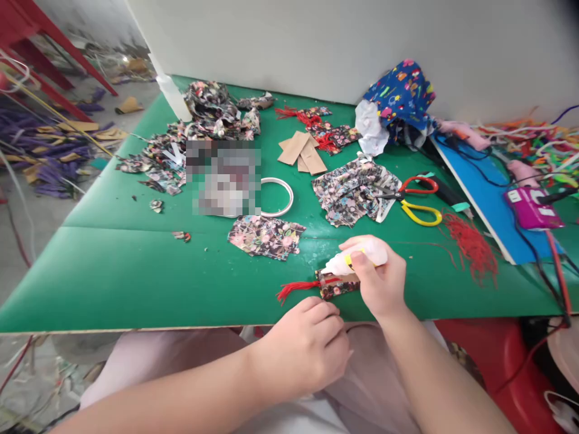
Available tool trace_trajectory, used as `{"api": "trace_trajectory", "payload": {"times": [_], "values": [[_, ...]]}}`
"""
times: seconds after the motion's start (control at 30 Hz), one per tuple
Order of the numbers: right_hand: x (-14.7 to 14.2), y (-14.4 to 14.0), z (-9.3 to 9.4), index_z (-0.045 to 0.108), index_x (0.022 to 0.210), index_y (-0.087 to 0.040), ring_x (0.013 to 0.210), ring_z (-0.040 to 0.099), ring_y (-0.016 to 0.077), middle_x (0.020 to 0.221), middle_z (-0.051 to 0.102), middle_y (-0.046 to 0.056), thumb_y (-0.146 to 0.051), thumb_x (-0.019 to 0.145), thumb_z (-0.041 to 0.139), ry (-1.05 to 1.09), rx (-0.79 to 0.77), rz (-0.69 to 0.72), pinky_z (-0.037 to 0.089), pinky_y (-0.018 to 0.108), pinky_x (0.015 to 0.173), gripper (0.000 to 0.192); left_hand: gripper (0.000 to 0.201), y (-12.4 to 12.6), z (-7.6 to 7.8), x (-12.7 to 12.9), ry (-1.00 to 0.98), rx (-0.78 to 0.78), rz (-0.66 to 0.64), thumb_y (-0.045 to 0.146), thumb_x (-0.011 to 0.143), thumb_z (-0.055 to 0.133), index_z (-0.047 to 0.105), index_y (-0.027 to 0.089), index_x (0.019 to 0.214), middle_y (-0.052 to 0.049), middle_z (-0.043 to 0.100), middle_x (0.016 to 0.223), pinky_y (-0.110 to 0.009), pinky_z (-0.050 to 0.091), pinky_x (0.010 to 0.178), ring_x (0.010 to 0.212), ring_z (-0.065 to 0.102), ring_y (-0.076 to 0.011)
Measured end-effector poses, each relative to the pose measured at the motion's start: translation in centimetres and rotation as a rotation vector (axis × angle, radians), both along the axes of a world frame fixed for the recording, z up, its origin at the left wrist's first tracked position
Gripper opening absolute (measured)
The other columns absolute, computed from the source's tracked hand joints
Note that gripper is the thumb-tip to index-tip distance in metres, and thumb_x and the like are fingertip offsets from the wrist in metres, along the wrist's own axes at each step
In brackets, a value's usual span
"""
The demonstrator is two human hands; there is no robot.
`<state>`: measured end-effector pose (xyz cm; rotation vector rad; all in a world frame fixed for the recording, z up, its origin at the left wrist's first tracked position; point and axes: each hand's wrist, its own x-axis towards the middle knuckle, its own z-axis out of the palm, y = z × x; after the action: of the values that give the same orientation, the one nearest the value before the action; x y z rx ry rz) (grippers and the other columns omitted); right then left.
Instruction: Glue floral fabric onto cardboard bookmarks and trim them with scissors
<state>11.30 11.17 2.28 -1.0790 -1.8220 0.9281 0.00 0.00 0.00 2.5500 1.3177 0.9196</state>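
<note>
A white squeeze glue bottle [374,251] with a yellow mark lies in my right hand [386,280], fingers closed around it. The nozzle points left and down onto a small cardboard piece wrapped in floral fabric [337,289]. From the piece's left end a red tassel [296,290] trails across the green table. My left hand [316,343] is just below, at the table's front edge, its fingers curled in. Whatever it may hold is hidden. A flat floral fabric piece [266,237] lies beyond it, to the left.
Scissors [420,202] with red and yellow handles rest by folded floral fabric [348,190]. Cardboard strips [302,152] and a tape roll [277,198] lie farther back. Red threads [473,247], a blue board [470,193] and cables are at right. Fabric scraps [212,120] pile up at back left.
</note>
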Motion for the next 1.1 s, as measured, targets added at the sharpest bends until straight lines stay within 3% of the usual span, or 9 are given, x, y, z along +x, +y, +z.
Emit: {"api": "trace_trajectory", "payload": {"times": [0.17,0.8,1.1], "values": [[-0.1,0.4,-0.3,0.064,0.071,-0.018,0.062,0.06,0.0143,0.067,0.066,0.001,-0.046,0.081,0.057,0.07,0.02,-0.029,0.047,0.025,0.056,0.03,0.018,-0.1,-0.2,0.0,-0.009,0.013,-0.004,0.02,0.086,0.046,0.059,0.015,0.075,-0.006,0.062,0.073,-0.033,0.049,0.075,0.085,0.058,-0.018],[0.3,1.4,-1.9,0.065,0.07,-0.017,0.052,0.051,0.0114,0.062,0.061,0.001,-0.047,0.081,0.056,0.247,-0.19,-0.073,0.038,0.022,0.044,0.033,0.019,-0.5,-0.3,0.3,0.017,-0.006,-0.05,0.02,0.087,0.046,0.055,0.016,0.071,-0.008,0.061,0.075,-0.034,0.046,0.075,0.084,0.056,-0.0184],[-0.1,0.9,-0.9,0.066,0.069,-0.018,0.06,0.058,0.0137,0.066,0.066,0.001,-0.045,0.079,0.059,0.109,-0.057,-0.063,0.045,0.024,0.052,0.03,0.018,-0.5,-0.3,0.3,0.047,-0.007,-0.053,0.019,0.087,0.046,0.055,0.016,0.071,-0.008,0.061,0.076,-0.033,0.045,0.074,0.083,0.056,-0.0178]]}}
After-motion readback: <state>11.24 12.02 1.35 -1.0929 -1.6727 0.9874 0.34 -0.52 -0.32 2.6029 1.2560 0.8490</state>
